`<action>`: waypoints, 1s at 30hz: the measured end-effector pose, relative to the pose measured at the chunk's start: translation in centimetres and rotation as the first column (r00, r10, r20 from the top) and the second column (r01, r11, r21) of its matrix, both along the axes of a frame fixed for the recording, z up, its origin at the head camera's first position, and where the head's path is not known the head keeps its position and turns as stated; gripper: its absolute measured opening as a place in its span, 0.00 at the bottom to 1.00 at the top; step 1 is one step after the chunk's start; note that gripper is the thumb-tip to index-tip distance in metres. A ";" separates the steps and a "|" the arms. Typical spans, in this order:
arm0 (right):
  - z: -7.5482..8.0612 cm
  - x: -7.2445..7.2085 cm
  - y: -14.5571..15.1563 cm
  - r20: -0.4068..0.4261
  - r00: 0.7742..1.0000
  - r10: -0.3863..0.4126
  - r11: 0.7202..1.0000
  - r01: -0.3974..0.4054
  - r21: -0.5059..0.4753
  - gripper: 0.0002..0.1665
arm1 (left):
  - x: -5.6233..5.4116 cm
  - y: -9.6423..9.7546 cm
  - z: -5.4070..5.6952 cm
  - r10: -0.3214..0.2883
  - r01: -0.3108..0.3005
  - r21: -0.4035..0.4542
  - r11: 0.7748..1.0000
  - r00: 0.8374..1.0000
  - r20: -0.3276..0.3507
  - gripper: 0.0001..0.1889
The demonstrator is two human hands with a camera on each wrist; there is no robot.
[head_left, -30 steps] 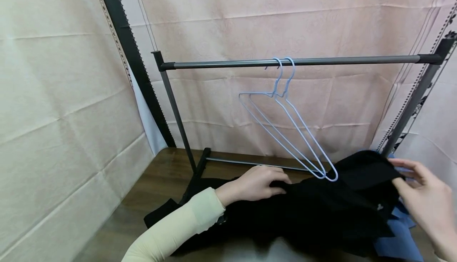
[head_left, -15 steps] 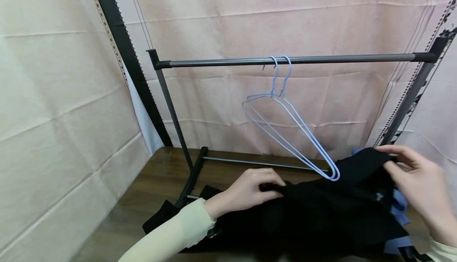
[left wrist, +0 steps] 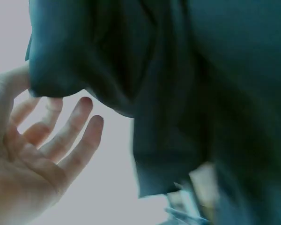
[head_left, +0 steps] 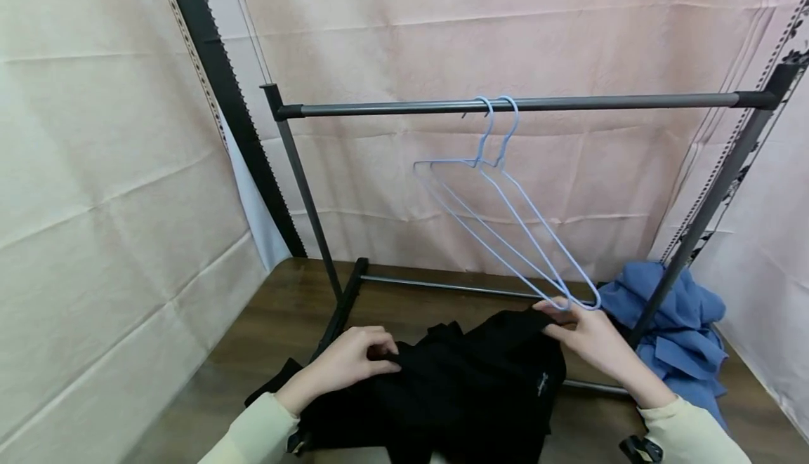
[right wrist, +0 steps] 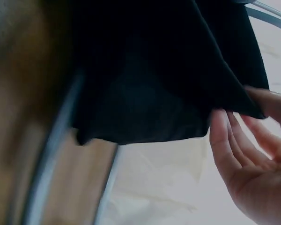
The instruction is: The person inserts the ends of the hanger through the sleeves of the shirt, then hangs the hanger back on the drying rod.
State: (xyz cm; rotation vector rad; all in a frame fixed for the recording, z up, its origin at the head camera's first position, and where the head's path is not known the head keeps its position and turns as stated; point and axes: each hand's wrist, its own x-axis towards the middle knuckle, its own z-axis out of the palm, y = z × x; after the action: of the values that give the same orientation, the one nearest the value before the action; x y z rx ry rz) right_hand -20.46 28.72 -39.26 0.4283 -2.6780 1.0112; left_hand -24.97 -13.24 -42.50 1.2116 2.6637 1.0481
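A black shirt with a small pale logo is spread between both hands, low over the table. My left hand pinches its upper left edge between thumb and fingers. Up at the right corner, my right hand grips the cloth, its fingertips overlapping the lower ends of two blue hangers in the head view. From the left wrist, folds of the dark cloth hang beside my spread fingers. The right wrist view has the shirt's edge drooping from between thumb and fingers.
Both hangers hook over the dark rail of a clothes rack standing on a wooden table. A crumpled blue garment lies by the rack's right post. Pale cloth covers the walls behind and beside it.
Both hands have moved left with the black shirt, uncovering the blue garment at the right. The shirt's right corner has come in toward the middle. The hangers have swung slightly.
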 end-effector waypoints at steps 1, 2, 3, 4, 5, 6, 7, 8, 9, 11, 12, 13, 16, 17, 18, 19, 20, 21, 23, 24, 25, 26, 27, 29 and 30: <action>-0.3 -0.2 -0.1 0.039 0.999 0.027 1.000 -0.027 0.003 0.21 | -0.1 -0.5 -0.3 0.011 -0.011 -0.013 1.000 1.000 0.024 0.03; -0.7 -0.3 -0.2 0.068 0.996 0.049 0.999 -0.050 0.009 0.23 | -0.2 -0.8 -0.6 0.015 -0.014 -0.021 1.000 0.999 0.042 0.03; -0.9 -0.3 -0.2 0.102 0.993 0.064 0.998 -0.065 0.009 0.26 | -0.2 -1.0 -0.8 0.015 -0.014 -0.027 1.000 0.998 0.057 0.04; -1.1 -0.2 -0.1 0.131 0.988 0.076 0.997 -0.078 0.008 0.29 | -0.3 -1.2 -1.0 0.012 -0.009 -0.032 0.999 0.998 0.069 0.04; -1.3 -0.1 -0.1 0.154 0.985 0.082 0.997 -0.082 -0.007 0.32 | -0.3 -1.3 -1.1 0.005 -0.002 -0.038 0.999 0.997 0.075 0.06; -1.4 0.0 0.0 0.171 0.983 0.074 0.997 -0.072 -0.015 0.34 | -0.4 -1.3 -0.9 -0.001 0.005 -0.047 0.999 0.996 0.085 0.07; -1.5 0.2 0.2 0.182 0.981 0.068 0.998 -0.065 -0.023 0.36 | -0.5 -1.4 -0.7 -0.013 0.018 -0.057 0.998 0.996 0.089 0.09; -1.5 0.4 0.4 0.195 0.979 0.060 0.998 -0.054 -0.034 0.38 | -0.6 -1.4 -0.2 -0.032 0.039 -0.069 0.997 0.995 0.097 0.10; -1.6 0.7 0.7 0.216 0.975 0.047 0.998 -0.038 -0.045 0.39 | -0.8 -1.3 0.4 -0.060 0.069 -0.081 0.994 0.992 0.113 0.12; -1.7 1.4 1.6 0.267 0.963 0.026 0.997 -0.007 -0.073 0.39 | -1.0 -1.0 2.0 -0.126 0.143 -0.102 0.984 0.979 0.159 0.14; -1.8 1.8 2.1 0.298 0.955 0.016 0.997 0.008 -0.079 0.38 | -1.1 -0.7 2.9 -0.157 0.179 -0.112 0.977 0.971 0.182 0.15; -2.0 2.2 2.7 0.332 0.943 0.012 0.996 0.017 -0.086 0.37 | -1.2 -0.3 3.8 -0.189 0.214 -0.119 0.969 0.963 0.193 0.16; -3.0 3.5 4.2 0.395 0.919 -0.017 0.996 0.048 -0.069 0.29 | -1.7 1.7 5.9 -0.250 0.272 -0.115 0.955 0.952 0.178 0.16; -3.5 3.9 4.5 0.400 0.916 -0.022 0.998 0.045 -0.047 0.26 | -1.9 2.5 6.2 -0.262 0.281 -0.102 0.954 0.951 0.166 0.17; -4.1 4.4 4.8 0.412 0.911 -0.013 0.999 0.031 -0.038 0.23 | -2.2 3.4 6.5 -0.271 0.288 -0.091 0.953 0.949 0.158 0.17; -4.7 4.7 5.0 0.430 0.903 0.006 0.999 0.010 -0.035 0.20 | -2.5 4.3 6.6 -0.279 0.293 -0.080 0.953 0.949 0.149 0.17; -5.3 5.1 5.0 0.441 0.897 0.024 1.000 -0.014 -0.024 0.16 | -2.9 5.3 6.6 -0.281 0.293 -0.076 0.953 0.951 0.130 0.17; -5.9 5.4 4.8 0.447 0.893 0.052 0.999 -0.051 -0.013 0.14 | -3.2 6.2 6.5 -0.275 0.284 -0.086 0.955 0.956 0.098 0.18; -7.1 5.8 4.2 0.464 0.877 0.121 0.991 -0.130 -0.011 0.11 | -3.8 8.1 6.2 -0.260 0.260 -0.130 0.957 0.965 0.017 0.20; -7.6 6.0 3.8 0.472 0.868 0.151 0.986 -0.163 -0.015 0.10 | -4.1 9.0 6.0 -0.250 0.241 -0.164 0.957 0.967 -0.039 0.21; -8.1 6.1 3.3 0.467 0.867 0.175 0.981 -0.194 -0.007 0.09 | -4.3 9.8 5.7 -0.239 0.216 -0.199 0.956 0.966 -0.097 0.22; -8.4 6.1 2.7 0.460 0.867 0.189 0.976 -0.217 0.007 0.07 | -4.5 10.7 5.5 -0.227 0.191 -0.229 0.955 0.963 -0.145 0.22; -8.7 6.2 2.3 0.457 0.866 0.201 0.972 -0.233 0.016 0.07 | -4.6 11.5 5.2 -0.220 0.175 -0.249 0.952 0.961 -0.165 0.23; -9.0 6.2 1.4 0.463 0.863 0.202 0.969 -0.244 0.032 0.08 | -5.0 12.9 4.5 -0.225 0.184 -0.266 0.946 0.965 -0.132 0.25; -9.1 6.2 1.1 0.469 0.861 0.198 0.969 -0.244 0.038 0.08 | -5.2 13.5 4.0 -0.222 0.192 -0.265 0.945 0.971 -0.091 0.26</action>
State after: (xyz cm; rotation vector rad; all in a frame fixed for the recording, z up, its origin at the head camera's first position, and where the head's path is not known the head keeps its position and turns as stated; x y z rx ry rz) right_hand -14.25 29.83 -48.31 0.5914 -3.1726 1.1775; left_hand -30.19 0.22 -38.48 1.4973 2.5779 0.5987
